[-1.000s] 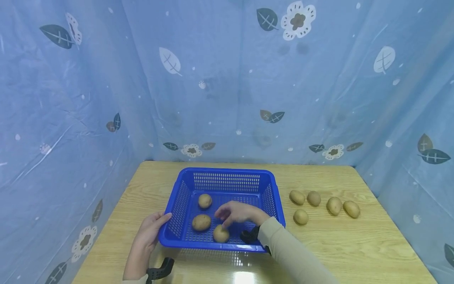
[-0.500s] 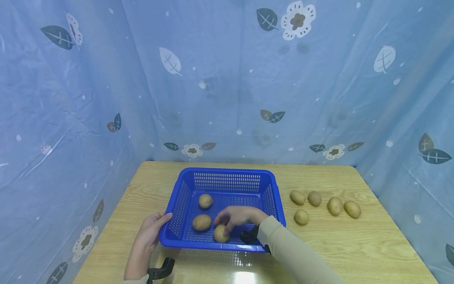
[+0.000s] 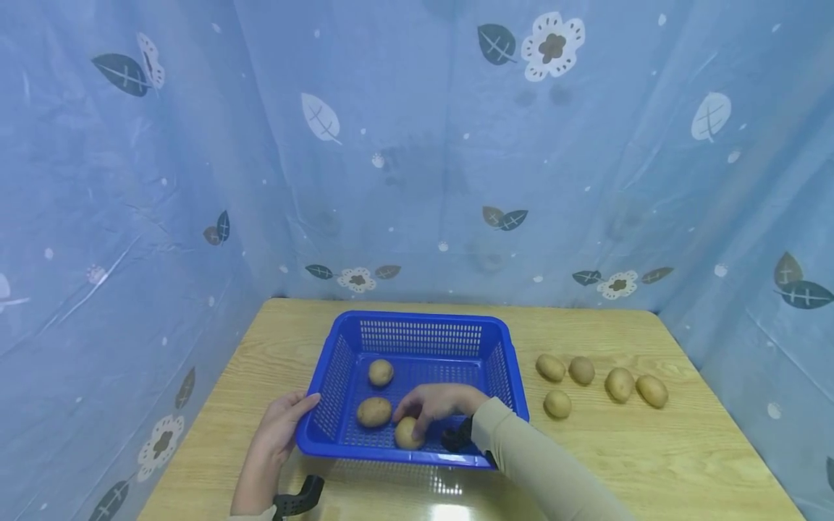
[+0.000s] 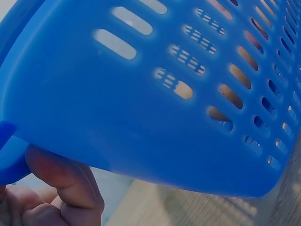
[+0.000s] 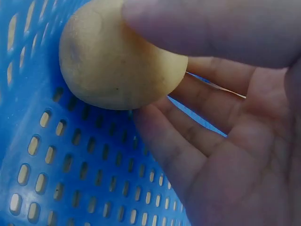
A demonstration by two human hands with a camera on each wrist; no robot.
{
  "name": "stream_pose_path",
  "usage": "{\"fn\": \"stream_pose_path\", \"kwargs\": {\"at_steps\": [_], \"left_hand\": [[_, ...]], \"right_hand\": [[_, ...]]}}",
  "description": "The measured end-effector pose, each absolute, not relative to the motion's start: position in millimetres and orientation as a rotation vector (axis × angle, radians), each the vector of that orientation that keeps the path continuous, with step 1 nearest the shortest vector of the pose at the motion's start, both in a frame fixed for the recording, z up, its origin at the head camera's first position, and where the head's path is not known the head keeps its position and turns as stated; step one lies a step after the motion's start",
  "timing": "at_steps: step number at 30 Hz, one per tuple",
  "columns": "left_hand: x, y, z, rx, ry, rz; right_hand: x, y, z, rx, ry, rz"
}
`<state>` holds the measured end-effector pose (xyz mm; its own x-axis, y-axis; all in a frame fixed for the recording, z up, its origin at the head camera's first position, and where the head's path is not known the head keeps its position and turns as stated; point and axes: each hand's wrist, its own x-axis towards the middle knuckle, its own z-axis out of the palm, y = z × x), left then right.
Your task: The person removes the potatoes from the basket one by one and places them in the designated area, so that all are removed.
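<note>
A blue plastic basket (image 3: 417,457) with slotted walls stands in the middle of the table. My left hand (image 3: 281,425) grips its left rim, thumb on top and fingers under the lip, as the left wrist view shows. Inside the basket, my right hand (image 3: 435,404) holds a potato (image 5: 117,61) near the front wall, thumb on one side and fingers on the other. Two more potatoes lie in the left part of the basket: an oval potato (image 3: 374,412) beside the held one and a rounder potato (image 3: 381,373) farther back.
To the right of the basket several potatoes lie loose on the wooden table (image 3: 625,456), the nearest potato (image 3: 557,404) a little in front of the others. A blue patterned curtain (image 3: 417,181) hangs behind the table and along both sides.
My right hand has lowered onto the front potato, and its thumb and fingers have closed around it. My left hand keeps its grip on the rim. The head view has shifted slightly.
</note>
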<state>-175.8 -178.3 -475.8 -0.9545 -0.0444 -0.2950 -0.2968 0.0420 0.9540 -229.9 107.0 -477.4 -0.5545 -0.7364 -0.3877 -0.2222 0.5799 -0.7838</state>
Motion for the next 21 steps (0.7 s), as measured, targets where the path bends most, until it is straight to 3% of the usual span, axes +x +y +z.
{"fn": "stream_pose_path", "kwargs": {"at_steps": [21], "left_hand": [[-174.1, -178.1, -475.8, -0.326, 2.15, 2.017]], "right_hand": [[-228.7, 106.7, -478.3, -0.744, 2.078, -0.819]]}}
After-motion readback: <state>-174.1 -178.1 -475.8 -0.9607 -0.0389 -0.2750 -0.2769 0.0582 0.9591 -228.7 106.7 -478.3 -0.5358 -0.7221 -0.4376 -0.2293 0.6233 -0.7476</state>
